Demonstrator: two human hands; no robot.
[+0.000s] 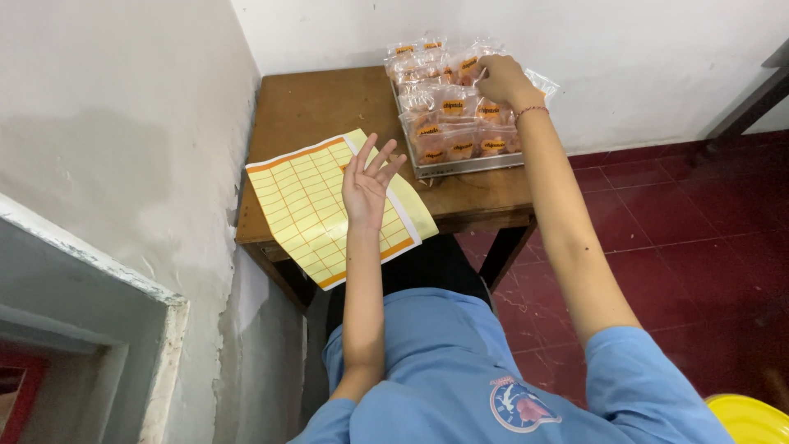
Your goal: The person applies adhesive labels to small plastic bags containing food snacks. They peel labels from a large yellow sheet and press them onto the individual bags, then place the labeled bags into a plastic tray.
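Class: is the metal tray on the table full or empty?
Full: clear packets cover the tray, piled above its rim.

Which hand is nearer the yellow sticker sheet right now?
Left. The left hand hovers open over the yellow sticker sheet, fingers spread. The right hand is away from it, closed on a packet in the metal tray.

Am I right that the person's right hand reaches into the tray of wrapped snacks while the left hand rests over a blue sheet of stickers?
Not quite. The sheet under the left hand is yellow with orange edges, not blue, as the head view shows. The right hand does reach into the tray of wrapped snacks.
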